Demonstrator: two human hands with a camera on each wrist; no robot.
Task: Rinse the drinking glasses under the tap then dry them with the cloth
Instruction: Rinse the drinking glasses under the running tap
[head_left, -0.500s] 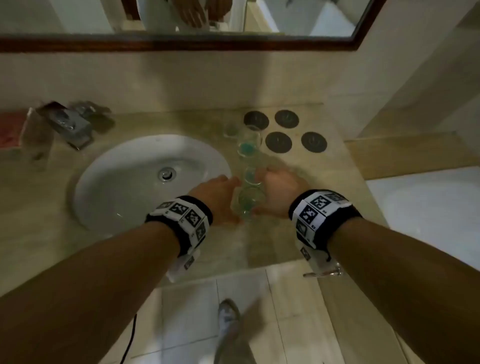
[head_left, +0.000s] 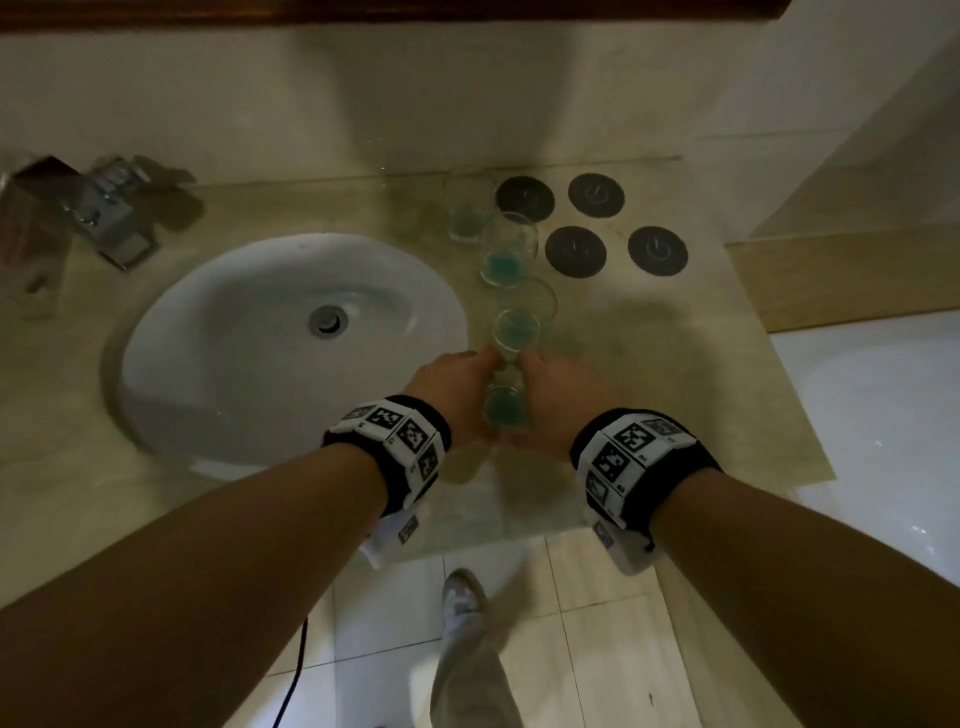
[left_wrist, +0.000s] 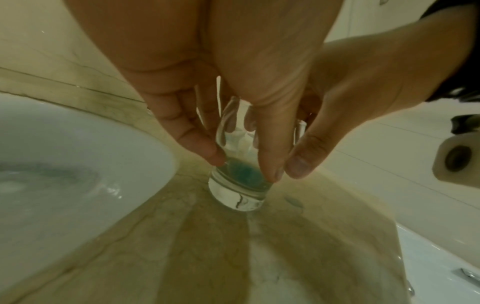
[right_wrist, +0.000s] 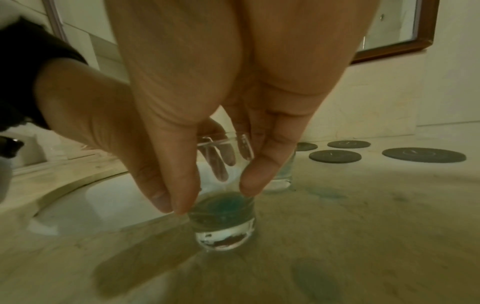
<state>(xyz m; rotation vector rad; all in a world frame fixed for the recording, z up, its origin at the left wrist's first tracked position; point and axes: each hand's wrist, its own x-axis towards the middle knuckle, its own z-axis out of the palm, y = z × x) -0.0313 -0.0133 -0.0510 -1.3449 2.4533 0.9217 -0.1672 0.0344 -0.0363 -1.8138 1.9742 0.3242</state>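
Note:
Several clear drinking glasses with blue-green residue stand in a row on the beige counter (head_left: 649, 374), right of the sink (head_left: 171, 332). My left hand (head_left: 457, 395) and right hand (head_left: 550, 400) both hold the nearest glass (head_left: 501, 408) from opposite sides. In the left wrist view my left hand (left_wrist: 241, 164) pinches the glass (left_wrist: 237, 191) low on its wall. The right wrist view shows my right hand (right_wrist: 210, 195) gripping the same glass (right_wrist: 223, 226) with thumb and fingers, its base at the counter. The tap (head_left: 111, 218) is at the far left. No cloth is in view.
Round dark coasters (head_left: 575, 252) lie behind the glasses at the back right. A white bathtub (head_left: 883, 441) borders the counter's right end. A toilet roll (left_wrist: 457, 162) hangs on the right wall. My shoe (head_left: 462, 597) is on the tiled floor below.
Both hands stay round the nearest glass in much the same place. The view has tipped slightly downward, so less of the mirror shows.

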